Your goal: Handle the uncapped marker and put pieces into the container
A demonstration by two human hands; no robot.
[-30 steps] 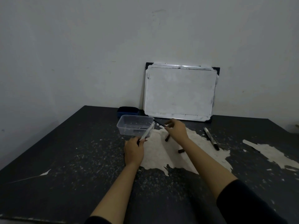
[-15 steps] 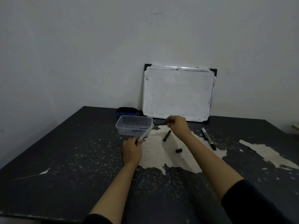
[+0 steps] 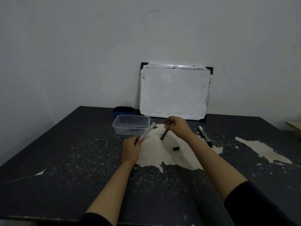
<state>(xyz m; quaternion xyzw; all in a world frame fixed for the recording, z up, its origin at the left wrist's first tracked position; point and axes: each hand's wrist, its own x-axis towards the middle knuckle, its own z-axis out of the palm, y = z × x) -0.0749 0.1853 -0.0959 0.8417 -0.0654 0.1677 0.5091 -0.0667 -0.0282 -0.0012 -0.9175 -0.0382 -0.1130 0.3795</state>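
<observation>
Left hand (image 3: 131, 150), over the middle of the table (image 3: 65, 144), fingers curled round the dark near end of a white marker barrel (image 3: 147, 132); barrel slanting up and away to the right, long axis running from the left hand toward the far edge, open tip level with the near right corner of the clear plastic tub (image 3: 131, 124) and just in front of it. Right hand (image 3: 176, 128) raised just right of that tip, fingers (image 3: 169, 123) bunched and pinched together, pointing left at the barrel's far end; whatever sits in the pinch too small and blurred to name. Gap between barrel tip and right fingertips short, roughly in line with the barrel's axis, so right hand the nearer to the open end, left hand the holder at the closed end. Loose on the pale worn patch of the table below the right hand: a short black stick (image 3: 164, 135), lying near-to-far, and a small black cap (image 3: 176, 148) nearer the front edge, apart from it. Further right, toward the right edge, a whole black marker (image 3: 205, 138), long axis also near-to-far. Inside the tub, a thin dark piece on the floor. Behind, at the far edge, a whiteboard (image 3: 175, 90) leaning on the wall, with a blue eraser (image 3: 123, 110) at its left foot.
</observation>
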